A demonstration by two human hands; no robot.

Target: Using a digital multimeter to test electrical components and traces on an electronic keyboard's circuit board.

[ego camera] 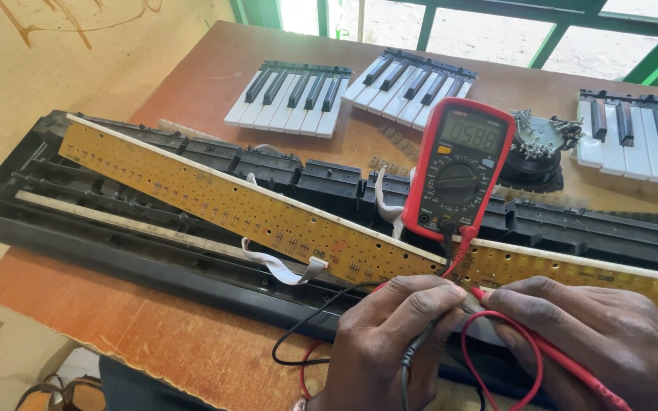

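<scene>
Left hand (394,335) pinching black probe (420,342) | right hand (599,335) gripping red probe (496,301), tips pressed together on long yellow circuit board (253,209) | red multimeter (458,171) propped just behind, display lit | black keyboard chassis (116,243) beneath | loose key sections (291,99) farther back on bench (154,335)

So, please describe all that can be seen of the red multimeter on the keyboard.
The multimeter has a red rubbery shell around a dark face, with a grey lit display on top and a round dial beneath. It stands tilted back against the black keyboard chassis, behind the yellow circuit board. A red lead and a black lead plug into its bottom.
</scene>
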